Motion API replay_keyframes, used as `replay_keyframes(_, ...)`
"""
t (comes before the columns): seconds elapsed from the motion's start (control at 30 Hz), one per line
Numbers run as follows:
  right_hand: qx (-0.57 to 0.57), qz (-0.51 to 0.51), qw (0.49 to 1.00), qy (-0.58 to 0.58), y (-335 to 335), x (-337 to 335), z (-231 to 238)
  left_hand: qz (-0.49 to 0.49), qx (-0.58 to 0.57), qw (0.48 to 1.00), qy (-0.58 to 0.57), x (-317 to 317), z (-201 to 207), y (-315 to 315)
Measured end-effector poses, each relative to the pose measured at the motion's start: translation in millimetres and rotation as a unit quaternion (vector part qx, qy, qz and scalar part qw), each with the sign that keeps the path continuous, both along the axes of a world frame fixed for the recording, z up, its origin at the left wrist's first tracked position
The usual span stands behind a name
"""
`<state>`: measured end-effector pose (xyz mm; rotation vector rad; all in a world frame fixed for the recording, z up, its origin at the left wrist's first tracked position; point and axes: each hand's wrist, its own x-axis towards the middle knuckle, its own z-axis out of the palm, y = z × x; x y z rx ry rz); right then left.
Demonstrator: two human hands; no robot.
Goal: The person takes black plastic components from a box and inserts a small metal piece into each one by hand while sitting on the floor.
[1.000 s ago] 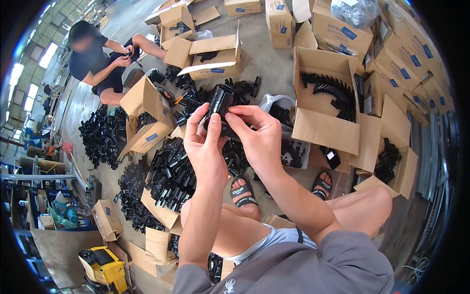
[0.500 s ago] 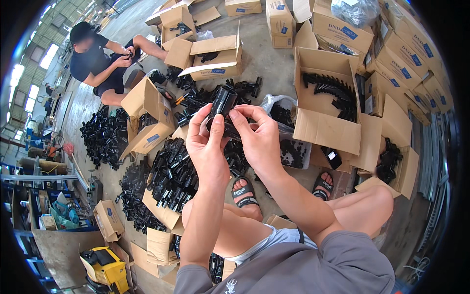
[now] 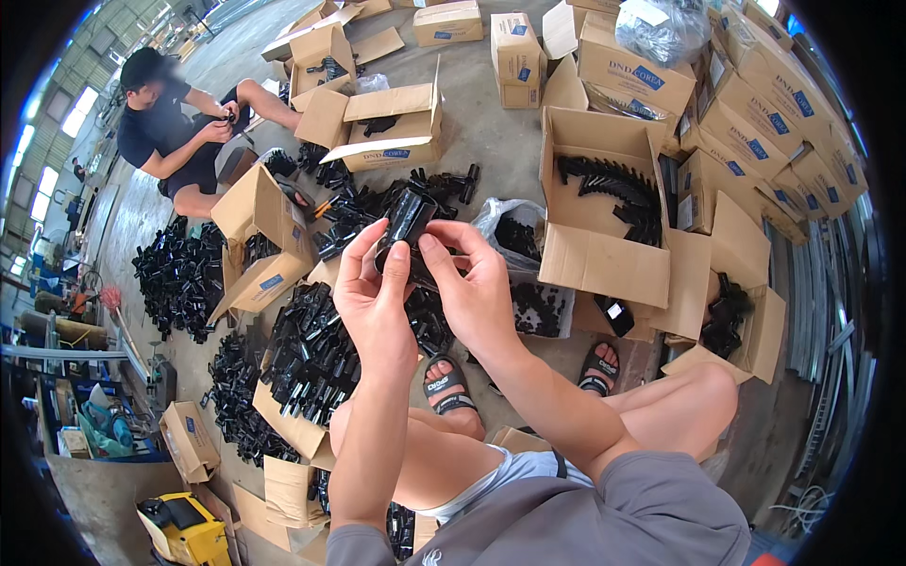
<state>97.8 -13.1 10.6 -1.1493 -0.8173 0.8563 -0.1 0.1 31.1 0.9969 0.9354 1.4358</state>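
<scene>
A glossy black tubular fitting [image 3: 410, 217] is held up in front of me between both hands. My left hand [image 3: 376, 292] closes on its left side, thumb and fingers pinching it. My right hand [image 3: 461, 274] pinches its lower right side, where fingers hide part of it. Below and behind the hands lie heaps of similar black fittings [image 3: 311, 354]. Beyond them, another pile of black parts [image 3: 363, 212] spreads over the floor.
An open carton [image 3: 604, 255] with black toothed-looking strips stands to the right, beside a clear bag [image 3: 510, 226] of small black parts. Stacked cartons [image 3: 755, 123] fill the far right. A co-worker [image 3: 175, 123] sits far left, handling a small part. A yellow machine [image 3: 193, 533] stands lower left.
The whole view has shifted, so the scene sits further left and slightly lower. Both hands still hold the black fitting, with little visible change in grip.
</scene>
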Motion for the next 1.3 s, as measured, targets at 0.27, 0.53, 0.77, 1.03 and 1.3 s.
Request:
replay_keyframes(0.27,-0.012,0.047,0.998,0.037,-0.8,4.4,-8.4,-0.017,0.001,0.999,-0.029,1.4,-1.7,2.4)
replay_keyframes(0.53,-0.012,0.029,0.995,0.095,-1.2,-2.6,-1.0,-0.018,-0.02,0.999,-0.027,1.3,-1.0,2.1)
replay_keyframes(0.77,-0.006,0.002,0.991,0.135,-3.4,-8.9,5.7,-0.011,-0.019,0.999,-0.035,1.7,-0.3,1.6)
replay_keyframes(1.03,-0.034,-0.001,0.989,0.146,-7.1,-8.3,8.3,-0.002,0.01,1.0,-0.009,3.0,-8.7,3.6)
replay_keyframes(1.3,-0.034,0.0,0.98,0.197,-3.5,-9.6,7.2,-0.001,0.002,1.0,-0.017,3.8,-5.7,2.6)
